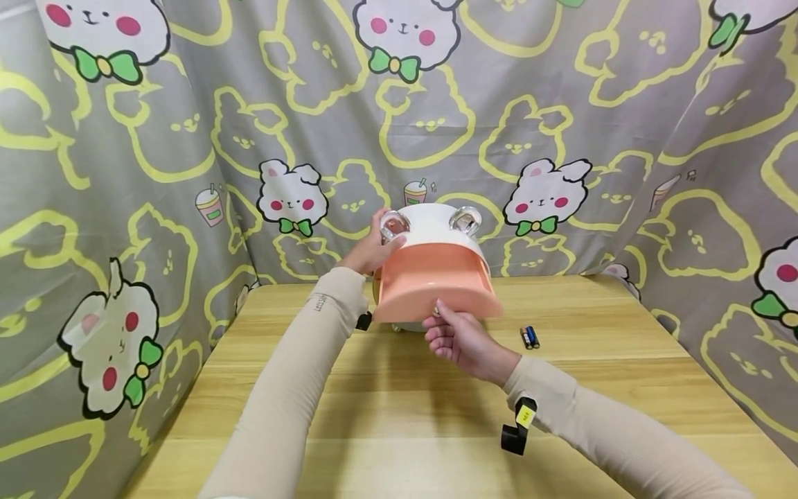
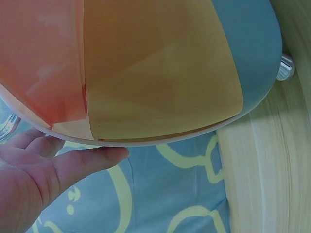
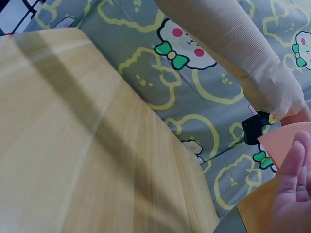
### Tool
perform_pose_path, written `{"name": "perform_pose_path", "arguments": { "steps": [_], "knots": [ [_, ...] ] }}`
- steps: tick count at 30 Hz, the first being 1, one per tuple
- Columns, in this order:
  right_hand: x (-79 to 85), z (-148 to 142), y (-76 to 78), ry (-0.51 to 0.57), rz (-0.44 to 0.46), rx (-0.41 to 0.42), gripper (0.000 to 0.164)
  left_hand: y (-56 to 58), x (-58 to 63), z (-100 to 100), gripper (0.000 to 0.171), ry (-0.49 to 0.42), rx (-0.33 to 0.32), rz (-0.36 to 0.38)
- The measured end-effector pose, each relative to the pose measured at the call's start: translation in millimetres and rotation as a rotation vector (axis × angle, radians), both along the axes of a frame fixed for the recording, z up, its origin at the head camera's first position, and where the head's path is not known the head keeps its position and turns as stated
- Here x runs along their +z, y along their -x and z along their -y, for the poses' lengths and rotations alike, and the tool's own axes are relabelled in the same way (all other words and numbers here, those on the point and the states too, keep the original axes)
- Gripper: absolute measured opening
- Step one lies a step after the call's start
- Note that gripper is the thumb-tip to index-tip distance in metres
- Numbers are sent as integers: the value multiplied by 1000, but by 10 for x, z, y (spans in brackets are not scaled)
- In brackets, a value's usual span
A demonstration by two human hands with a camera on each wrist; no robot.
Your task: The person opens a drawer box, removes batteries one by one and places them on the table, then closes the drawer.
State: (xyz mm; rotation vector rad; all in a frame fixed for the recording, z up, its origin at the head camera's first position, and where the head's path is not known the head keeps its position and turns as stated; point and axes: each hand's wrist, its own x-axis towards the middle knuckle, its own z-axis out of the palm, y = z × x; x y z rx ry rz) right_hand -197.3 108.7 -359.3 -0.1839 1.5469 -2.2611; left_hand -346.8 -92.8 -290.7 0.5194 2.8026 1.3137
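A small drawer box with a white top (image 1: 430,222) and two clear round ears (image 1: 465,220) stands at the table's far side. Its coral drawer (image 1: 436,298) is pulled out at the upper level. My left hand (image 1: 373,246) grips the box's upper left corner by the ear, thumb over the front; in the left wrist view this hand (image 2: 43,170) lies along the box's side. Below the coral drawer, that view shows a yellow drawer (image 2: 160,73) and a grey-blue bottom part. My right hand (image 1: 464,343) pinches the middle of the coral drawer's front edge, other fingers curled.
Two batteries (image 1: 530,337) lie side by side on the wooden table (image 1: 399,416), right of the box. A patterned curtain (image 1: 436,138) surrounds the table at the back and sides. A black wrist mount (image 1: 516,430) hangs under the right forearm.
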Motion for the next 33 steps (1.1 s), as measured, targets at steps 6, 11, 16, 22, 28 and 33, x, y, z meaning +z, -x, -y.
{"name": "perform_pose_path", "arguments": {
  "steps": [6,11,16,22,28,33],
  "knots": [
    [49,4,63,-10,8,-22,44,-2,21,16,82,7,-7,-5],
    [81,17,147,-19,-2,-37,44,12,24,27,81,8,-8,-5],
    [91,25,228,-16,5,-38,44,15,24,23,81,1,-2,12],
    [95,28,311,3,12,-47,44,22,10,7,81,-12,-5,13],
    [93,46,400,2,15,-67,44,17,2,5,82,2,2,42],
    [97,70,464,0,13,-90,43,12,6,5,82,-12,-6,38]
  ]
}}
